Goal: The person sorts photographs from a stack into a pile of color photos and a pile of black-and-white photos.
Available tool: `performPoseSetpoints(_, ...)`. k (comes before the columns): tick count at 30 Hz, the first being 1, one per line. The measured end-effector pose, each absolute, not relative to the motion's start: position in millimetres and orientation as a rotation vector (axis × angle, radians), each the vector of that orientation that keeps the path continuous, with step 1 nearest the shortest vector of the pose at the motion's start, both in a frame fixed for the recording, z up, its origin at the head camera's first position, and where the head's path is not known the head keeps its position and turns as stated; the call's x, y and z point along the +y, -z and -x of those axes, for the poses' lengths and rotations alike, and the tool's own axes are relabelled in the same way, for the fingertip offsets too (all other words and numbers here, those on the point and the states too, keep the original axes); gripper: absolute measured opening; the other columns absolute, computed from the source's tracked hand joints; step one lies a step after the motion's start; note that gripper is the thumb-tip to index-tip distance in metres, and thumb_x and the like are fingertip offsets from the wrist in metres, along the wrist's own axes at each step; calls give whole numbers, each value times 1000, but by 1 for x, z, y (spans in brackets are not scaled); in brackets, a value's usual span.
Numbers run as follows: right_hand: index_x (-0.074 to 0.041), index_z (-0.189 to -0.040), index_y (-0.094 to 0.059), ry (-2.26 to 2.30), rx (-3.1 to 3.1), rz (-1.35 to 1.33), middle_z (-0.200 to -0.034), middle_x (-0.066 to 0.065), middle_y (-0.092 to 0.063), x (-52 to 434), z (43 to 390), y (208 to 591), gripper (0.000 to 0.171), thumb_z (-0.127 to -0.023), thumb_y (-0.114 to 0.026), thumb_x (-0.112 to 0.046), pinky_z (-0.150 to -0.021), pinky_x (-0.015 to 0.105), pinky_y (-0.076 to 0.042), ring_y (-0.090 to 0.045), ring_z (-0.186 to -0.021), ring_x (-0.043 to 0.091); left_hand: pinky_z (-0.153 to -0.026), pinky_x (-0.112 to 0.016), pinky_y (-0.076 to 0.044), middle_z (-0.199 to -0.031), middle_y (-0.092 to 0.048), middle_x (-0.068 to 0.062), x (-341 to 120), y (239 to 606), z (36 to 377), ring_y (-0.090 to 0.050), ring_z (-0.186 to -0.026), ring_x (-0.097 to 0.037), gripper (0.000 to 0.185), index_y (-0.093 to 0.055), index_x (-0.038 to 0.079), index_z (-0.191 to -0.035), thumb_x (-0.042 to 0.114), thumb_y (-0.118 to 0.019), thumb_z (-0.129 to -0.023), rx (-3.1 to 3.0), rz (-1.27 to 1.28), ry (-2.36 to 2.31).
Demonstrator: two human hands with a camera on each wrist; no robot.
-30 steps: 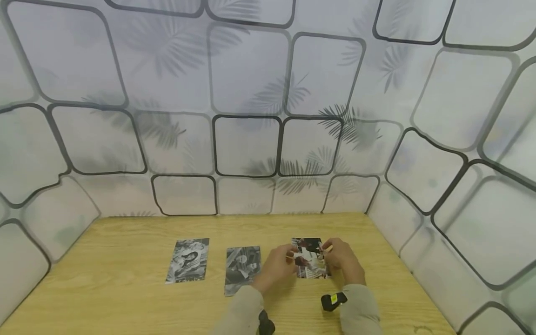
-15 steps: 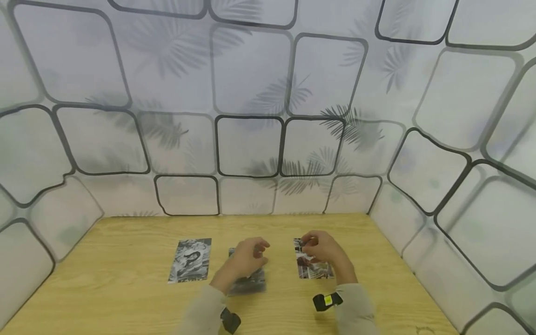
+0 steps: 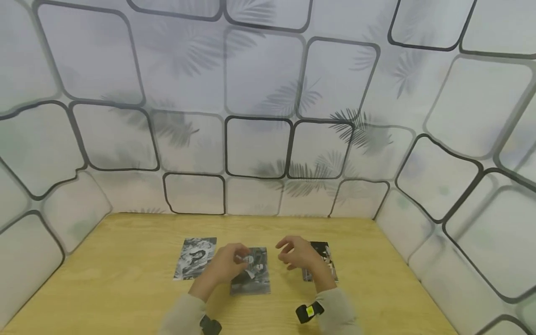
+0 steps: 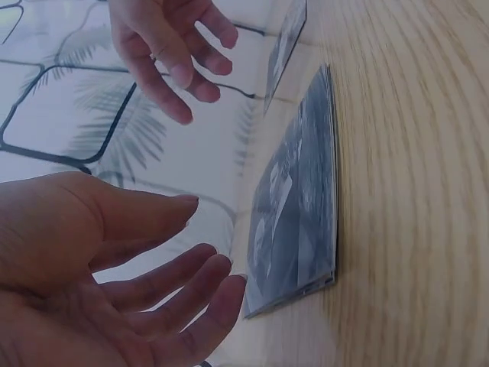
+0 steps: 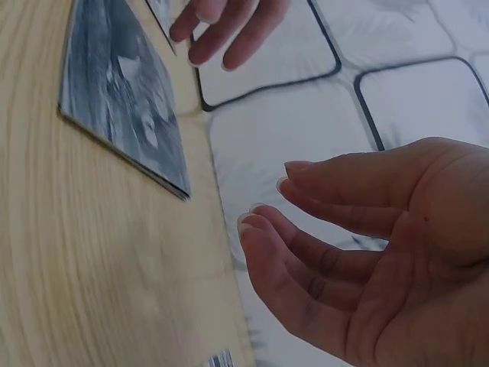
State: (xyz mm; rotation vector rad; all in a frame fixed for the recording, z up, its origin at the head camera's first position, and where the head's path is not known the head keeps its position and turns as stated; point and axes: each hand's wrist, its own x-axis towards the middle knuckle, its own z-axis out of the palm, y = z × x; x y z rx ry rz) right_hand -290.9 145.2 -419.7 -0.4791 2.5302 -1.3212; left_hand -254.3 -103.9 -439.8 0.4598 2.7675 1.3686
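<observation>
Three black-and-white or dark photo prints lie in a row in the head view. The middle one [image 3: 257, 281] is a small stack of prints, as its layered edge shows in the left wrist view. My left hand [image 3: 224, 265] hovers at the stack's left side, fingers loosely bent and holding nothing. Between the stack and the right print [image 3: 324, 251] is my right hand [image 3: 300, 253], also holding nothing, and its forearm hides part of that print. Both wrist views show gaps between the fingertips and the stack [image 4: 294, 206]. The left print [image 3: 194, 258] lies partly behind my left hand.
The prints lie on a light wooden table [image 3: 138, 274]. A patterned fabric wall [image 3: 259, 146] with leaf prints and rounded outlines encloses its back and sides. Each wrist carries a black strap [image 3: 310, 311] by the sleeve.
Both hands have left the right print, where their fingers were at its edges. The left hand moved left to the middle stack, and the right hand followed leftward. The view has shifted slightly.
</observation>
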Motion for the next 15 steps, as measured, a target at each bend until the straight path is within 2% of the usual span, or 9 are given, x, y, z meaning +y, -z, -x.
performPoseSetpoints(7, 7, -125, -63, 1313, 2494, 483, -107, 22, -66, 120, 293, 426, 31, -95, -66, -2, -72, 43, -66, -71, -90, 34, -82, -45, -64, -121, -69, -22, -114, 444, 253, -70, -103, -35, 36, -67, -1, -122, 0, -75, -87, 2781, -334, -1389)
performPoseSetpoints(15, 6, -122, -64, 1299, 2517, 400, -105, 21, -67, 106, 291, 430, 30, -93, -69, -2, -69, 40, -66, -70, -84, 27, -81, -44, -64, -115, -70, -22, -123, 451, 252, -70, -99, -34, 35, -67, -3, -119, -4, -74, -85, 2779, -272, -1459)
